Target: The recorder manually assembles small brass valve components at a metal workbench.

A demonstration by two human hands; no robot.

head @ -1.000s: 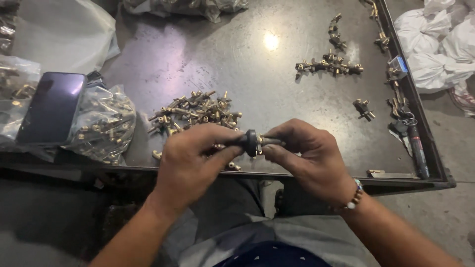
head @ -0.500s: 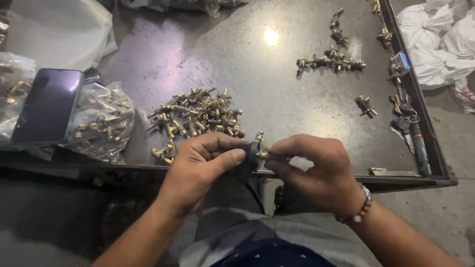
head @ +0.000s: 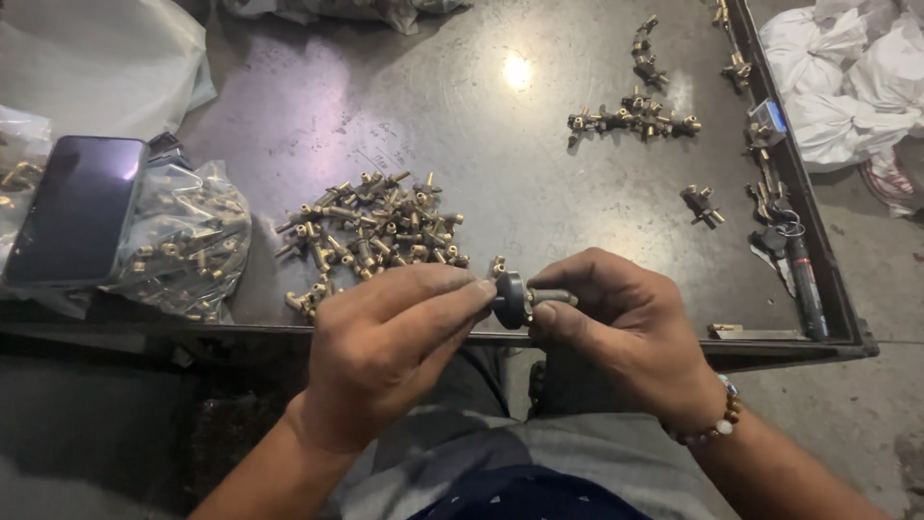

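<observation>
Both hands meet over the near edge of the metal table (head: 462, 125). My left hand (head: 395, 351) pinches the dark round head of a small metal fitting (head: 520, 297) with thumb and fingers. From the other side my right hand (head: 626, 327) grips the fitting's grey stem. A pile of brass fittings (head: 371, 231) lies just beyond my left hand. One small brass piece (head: 498, 265) sits right above the held fitting.
A dark phone (head: 77, 207) rests on a clear bag of brass parts (head: 188, 241) at the left. Assembled fittings (head: 630, 120) lie at the back right, and a single one (head: 701, 202) nearer. Tools (head: 794, 260) line the right rim. White bags (head: 837, 67) lie on the floor.
The hands shifted their hold on the fitting; its dark round head now shows between the fingertips. They stay over the table's near edge.
</observation>
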